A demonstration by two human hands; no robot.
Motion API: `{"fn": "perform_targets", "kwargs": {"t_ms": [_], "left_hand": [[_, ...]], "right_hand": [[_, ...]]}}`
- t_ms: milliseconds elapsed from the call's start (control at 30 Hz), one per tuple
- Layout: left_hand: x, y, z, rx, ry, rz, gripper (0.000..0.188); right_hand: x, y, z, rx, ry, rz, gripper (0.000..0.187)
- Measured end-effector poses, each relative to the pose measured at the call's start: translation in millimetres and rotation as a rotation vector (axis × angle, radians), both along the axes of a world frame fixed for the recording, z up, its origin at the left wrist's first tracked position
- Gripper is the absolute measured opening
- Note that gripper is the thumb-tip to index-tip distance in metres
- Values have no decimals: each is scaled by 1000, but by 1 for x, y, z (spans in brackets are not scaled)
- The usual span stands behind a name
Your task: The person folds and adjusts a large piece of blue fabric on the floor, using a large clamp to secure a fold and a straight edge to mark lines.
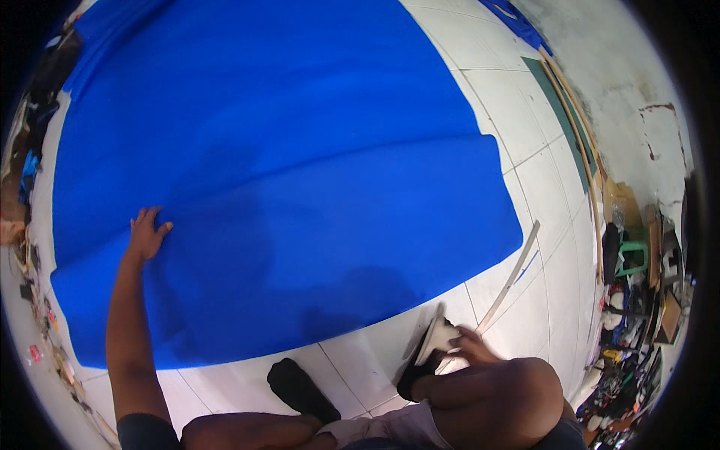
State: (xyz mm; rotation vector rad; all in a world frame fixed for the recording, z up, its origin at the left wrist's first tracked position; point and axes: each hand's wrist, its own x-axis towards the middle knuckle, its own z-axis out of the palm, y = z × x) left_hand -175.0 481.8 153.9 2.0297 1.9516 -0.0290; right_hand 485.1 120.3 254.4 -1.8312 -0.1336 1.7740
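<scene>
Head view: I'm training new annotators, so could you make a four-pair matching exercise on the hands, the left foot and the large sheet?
1. left hand
2. right hand
3. left foot
4. large sheet

A. blue, spread over white tiles
B. at a pale object, blurred
C. in a dark sock
D. fingers apart, on the fabric

Pairs: 1-D, 2-B, 3-C, 4-A

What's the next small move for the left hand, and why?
Probably slide the left hand rightward along the crease, smoothing the blue sheet: it rests on the sheet by the crease, which runs on to the right edge. The right hand is off the sheet, at a pale object.
</scene>
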Motion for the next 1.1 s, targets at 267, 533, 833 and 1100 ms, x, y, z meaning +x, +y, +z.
{"fn": "perform_targets", "kwargs": {"t_ms": [267, 533, 833, 1100], "left_hand": [[15, 5, 16, -102, 37, 72, 49], [25, 5, 0, -12, 43, 66, 47], [24, 12, 3, -27, 21, 63, 48], [22, 14, 15, -49, -37, 34, 49]], "right_hand": [[34, 323, 61, 665, -590, 842, 59], [-26, 531, 10, 656, -634, 1462, 45], [-28, 584, -52, 371, -286, 1803, 39], [-23, 551, -46, 322, -378, 1581, 61]]}}
